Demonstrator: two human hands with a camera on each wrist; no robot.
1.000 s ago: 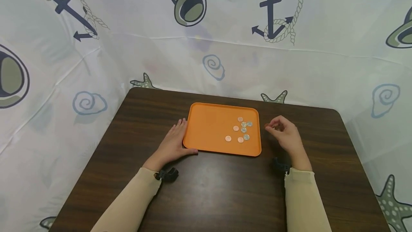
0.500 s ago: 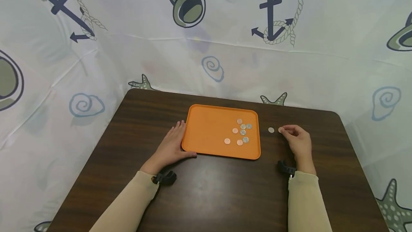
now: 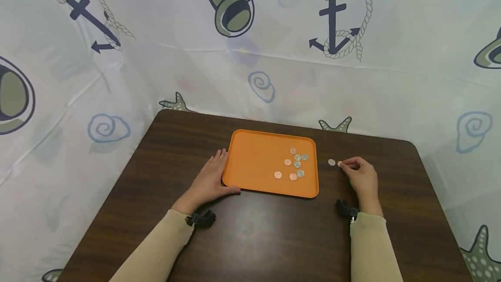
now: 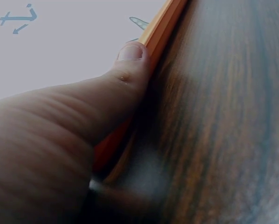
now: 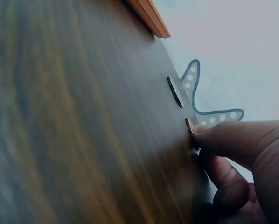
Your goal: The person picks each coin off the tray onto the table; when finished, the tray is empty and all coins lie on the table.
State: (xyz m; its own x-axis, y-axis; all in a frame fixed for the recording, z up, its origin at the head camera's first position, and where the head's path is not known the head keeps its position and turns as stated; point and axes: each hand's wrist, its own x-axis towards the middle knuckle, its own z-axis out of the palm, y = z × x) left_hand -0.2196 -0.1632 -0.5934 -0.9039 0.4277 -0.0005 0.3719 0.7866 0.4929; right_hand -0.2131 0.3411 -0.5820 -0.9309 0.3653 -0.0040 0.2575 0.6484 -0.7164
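Observation:
In the head view my left hand (image 3: 209,178) lies along the left side of an orange tray (image 3: 250,160), its fingers straight and its thumb against the near left corner. The left wrist view shows that thumb (image 4: 132,63) touching the tray's rim. Right of the tray, my right hand (image 3: 361,181) pinches a coin (image 3: 339,164) between thumb and fingers, low at the table. A second coin (image 3: 331,162) lies flat on the table just left of it. In the right wrist view the pinched coin (image 5: 190,127) is partly hidden by the thumb.
Several copper-coloured and silver coins (image 3: 297,165) lie on the right part of the tray. The dark wood table (image 3: 250,238) ends at a white patterned cloth (image 3: 211,73) behind it.
A second ago my right hand was beside the tray's right edge; it has moved right, and one coin now lies on the table. The pinched coin has shifted slightly toward it. My left hand stays.

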